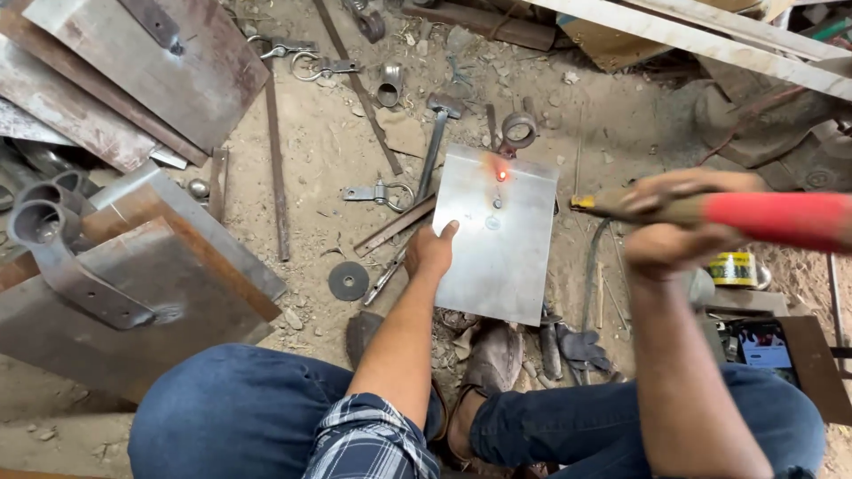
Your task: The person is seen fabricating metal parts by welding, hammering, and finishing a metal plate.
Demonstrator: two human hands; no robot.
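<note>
Item: steel plate, flat on the dirt floor. My left hand presses its near edge, fingers flat, to steady it. My right hand is closed around a red-handled welding holder; a glowing weld spot lies beyond my left hand. No containers noted.

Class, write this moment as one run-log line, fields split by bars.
left hand: steadies steel plate | right hand: grips red-handled electrode holder | plate: glowing weld spot near top edge
</note>
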